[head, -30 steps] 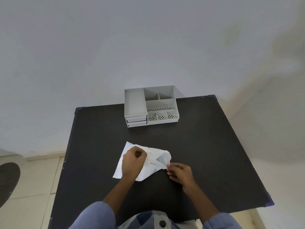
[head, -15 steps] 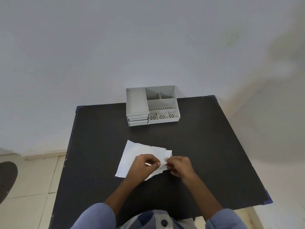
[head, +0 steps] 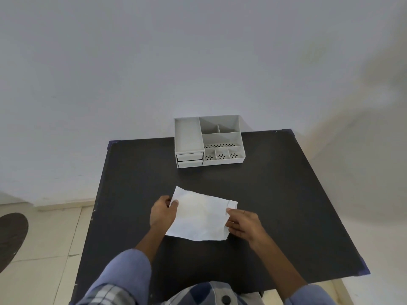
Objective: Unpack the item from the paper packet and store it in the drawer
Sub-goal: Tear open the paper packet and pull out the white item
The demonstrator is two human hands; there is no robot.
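While both hands, left hand [head: 163, 213] and right hand [head: 243, 223], grip the paper packet [head: 201, 214] by its ends on the worktop [head: 275, 194], no item shows yet, and the drawers [head: 189, 160] look shut.

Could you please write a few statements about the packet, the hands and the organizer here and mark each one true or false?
1. The paper packet lies on the black table. True.
2. Only the right hand touches the packet. False: the left hand pinches its left edge too, and the right holds its right edge.
3. Both small drawers of the grey organizer are shut. True.
4. The unpacked item lies on the table beside the packet. False: no item shows outside the packet.
5. The organizer stands at the table's near edge. False: it stands at the far edge, by the wall.
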